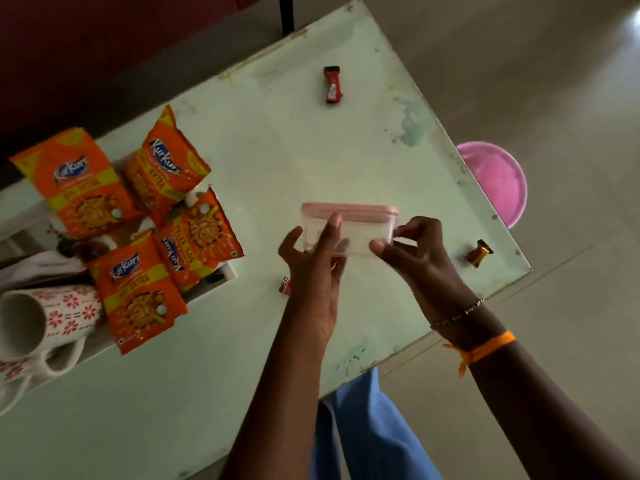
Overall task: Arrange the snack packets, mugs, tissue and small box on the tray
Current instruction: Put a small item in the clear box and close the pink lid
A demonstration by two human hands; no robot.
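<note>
A small clear box [356, 230] with a pink lid is held above the pale green table [277, 150] between both hands. My left hand [311, 268] grips its left end and my right hand [415, 251] pinches its right end. Several orange snack packets [74, 181] lie on a white tray [227, 271] at the left. A white mug [45, 317] with red flower print lies on its side at the tray's near end, and a second mug [14, 375] shows at the frame edge. White tissue [38, 265] sits behind the mug.
A red candy wrapper [332, 84] lies at the far side of the table. A brown-gold candy [479, 252] rests near the right edge, and a small red candy [284, 285] sits beside my left wrist. A pink basin [498, 178] stands on the floor beyond the table's right edge.
</note>
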